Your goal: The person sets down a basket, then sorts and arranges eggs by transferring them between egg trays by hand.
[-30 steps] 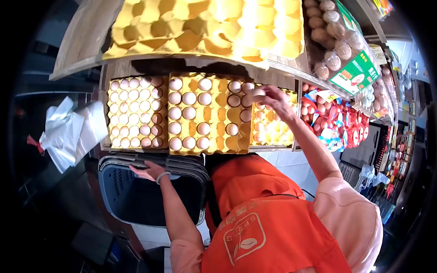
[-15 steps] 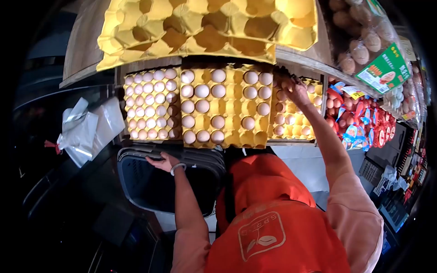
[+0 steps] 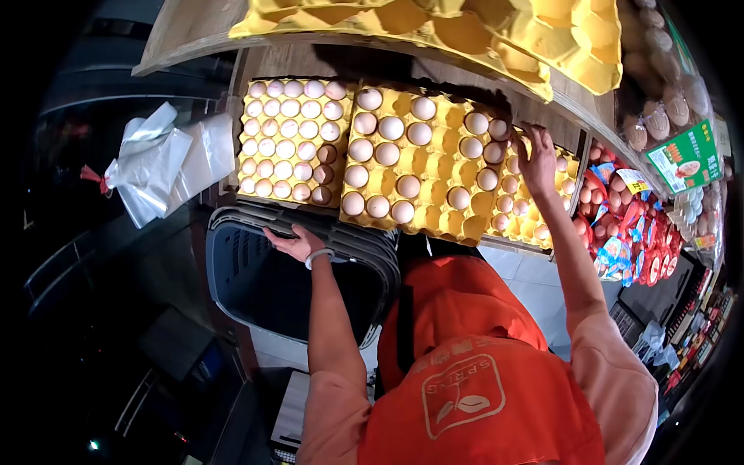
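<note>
Partly filled with eggs, the middle yellow tray (image 3: pixel 440 167) sits on the shelf, with bare cups among its eggs. My right hand (image 3: pixel 537 159) is over the upper left part of the right-hand egg tray (image 3: pixel 570 167), beside the middle tray's edge. Its fingers are apart and no egg shows in them. My left hand (image 3: pixel 294 243) is palm up with fingers spread, holding nothing, above the near rim of a stack of dark baskets (image 3: pixel 232 263). A fuller egg tray (image 3: pixel 291 139) lies left of the middle one.
Stacked yellow trays (image 3: pixel 465 31) lie on the upper shelf (image 3: pixel 186 35). Clear plastic bags (image 3: pixel 163 159) hang at the left. Red-netted eggs (image 3: pixel 632 225) and wrapped eggs with a green label (image 3: pixel 686 159) stand at the right. An orange apron (image 3: pixel 473 349) covers my body.
The view has shifted and tilted. My right hand held an egg over the middle tray, moved to the right-hand tray, and now shows none. My left hand stays open over the baskets.
</note>
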Demonstrator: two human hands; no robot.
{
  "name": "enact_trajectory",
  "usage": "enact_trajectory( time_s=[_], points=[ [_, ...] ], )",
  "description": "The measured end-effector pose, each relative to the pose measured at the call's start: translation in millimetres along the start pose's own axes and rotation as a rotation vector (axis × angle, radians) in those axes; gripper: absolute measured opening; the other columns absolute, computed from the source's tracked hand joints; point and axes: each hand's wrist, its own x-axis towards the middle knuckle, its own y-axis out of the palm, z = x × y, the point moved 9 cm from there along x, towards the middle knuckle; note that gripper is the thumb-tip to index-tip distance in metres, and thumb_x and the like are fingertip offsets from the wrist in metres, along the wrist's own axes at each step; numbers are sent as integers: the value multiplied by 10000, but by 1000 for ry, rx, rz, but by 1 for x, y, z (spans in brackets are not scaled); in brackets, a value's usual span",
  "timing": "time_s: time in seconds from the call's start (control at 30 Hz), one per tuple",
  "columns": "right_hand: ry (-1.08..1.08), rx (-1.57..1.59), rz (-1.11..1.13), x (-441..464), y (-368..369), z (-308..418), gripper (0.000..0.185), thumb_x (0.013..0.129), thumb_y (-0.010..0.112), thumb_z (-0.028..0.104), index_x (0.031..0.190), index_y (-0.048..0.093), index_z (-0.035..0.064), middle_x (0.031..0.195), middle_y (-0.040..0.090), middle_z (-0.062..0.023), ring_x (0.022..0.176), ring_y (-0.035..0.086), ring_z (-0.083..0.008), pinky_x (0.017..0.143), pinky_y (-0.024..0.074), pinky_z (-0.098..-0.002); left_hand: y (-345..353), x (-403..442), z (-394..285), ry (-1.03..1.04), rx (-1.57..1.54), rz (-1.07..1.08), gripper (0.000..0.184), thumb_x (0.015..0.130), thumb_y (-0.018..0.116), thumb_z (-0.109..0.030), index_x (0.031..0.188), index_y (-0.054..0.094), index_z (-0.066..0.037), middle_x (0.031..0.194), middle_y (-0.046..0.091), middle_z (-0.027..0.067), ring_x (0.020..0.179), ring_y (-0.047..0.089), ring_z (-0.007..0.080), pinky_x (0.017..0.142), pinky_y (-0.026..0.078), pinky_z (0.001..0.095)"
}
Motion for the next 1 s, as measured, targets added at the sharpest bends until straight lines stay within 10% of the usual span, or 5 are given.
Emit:
enact_trajectory(
  time_s=[0.37, 0.67, 0.8, 0.93, 1.0],
  points=[
    [-816, -163, 521, -59, 89, 229, 272, 753, 526, 110, 1013, 591, 68, 1022, 558, -133, 934, 545, -246, 767, 463, -332, -5, -2, -8, -115, -23, 0, 687, 789, 535, -64, 1414, 268, -167, 1283, 388, 257, 1134, 398, 404, 961, 339, 452],
    [-712, -185, 476, -54, 84, 233, 258, 721, 576, 125, 963, 580, 35, 932, 550, -111, 895, 533, -260, 772, 450, -356, -3, -1, -1, -123, 4, 6, 707, 796, 543, -71, 1423, 241, -197, 1277, 387, 258, 1126, 418, 407, 960, 341, 451],
    [-512, 243, 389, -35, 62, 202, 361, 735, 639, 85, 1080, 558, 16, 935, 593, -122, 914, 584, -248, 794, 478, -365, -4, -1, -4, -112, 8, -9, 703, 790, 549, -61, 1417, 257, -185, 1282, 391, 249, 1147, 408, 400, 973, 332, 446],
    [474, 1261, 962, -39, 87, 142, 317, 832, 648, 91, 1128, 558, 21, 980, 631, -96, 905, 618, -150, 675, 494, -249, -8, -3, -18, -137, -32, -5, 700, 786, 556, -48, 1413, 266, -162, 1301, 378, 244, 1166, 393, 397, 984, 326, 440],
    [741, 1715, 1131, -49, 80, 147, 363, 850, 601, 58, 1198, 505, 19, 1079, 597, -159, 1030, 597, -277, 826, 513, -346, -5, -2, -12, -117, -22, -10, 694, 792, 546, -48, 1412, 263, -179, 1291, 407, 234, 1174, 375, 397, 984, 321, 453]
  ],
)
